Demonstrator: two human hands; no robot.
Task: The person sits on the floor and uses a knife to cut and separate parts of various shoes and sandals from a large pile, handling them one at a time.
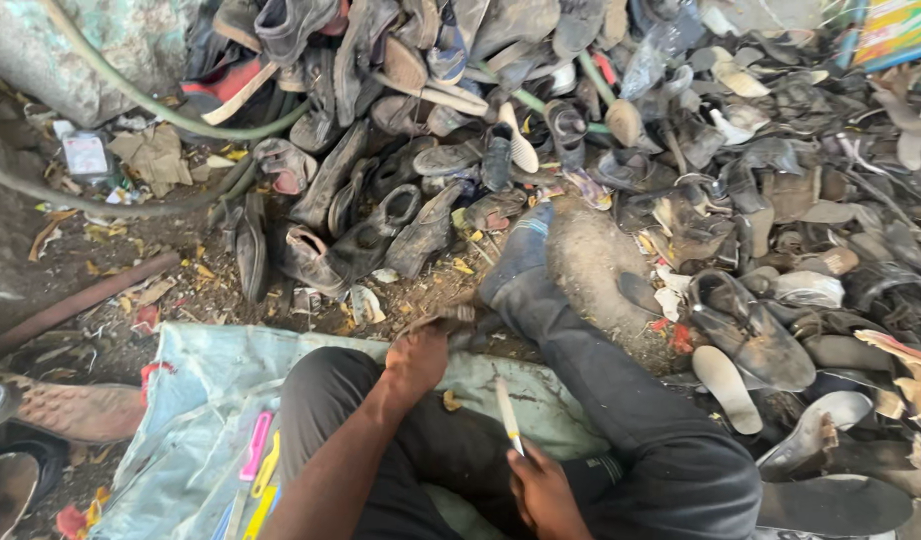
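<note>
At lower centre, the right hand (pixel 543 492) closes its fingers around a slim white-handled tool (pixel 508 413) that points up the frame. Just above it, the left hand (pixel 418 358) presses curled fingers on a worn brown sole piece (pixel 443 318). A heap of old shoes (pixel 501 150) crowds the upper frame; a pale blue sheet (pixel 206 375) lies underneath, a green hose (pixel 171 115) at upper left.

hands (pixel 418 362) – white stick (pixel 508 414) – old shoes (pixel 381 220)

Dusty matt leather shoes (pixel 381 230)
</note>
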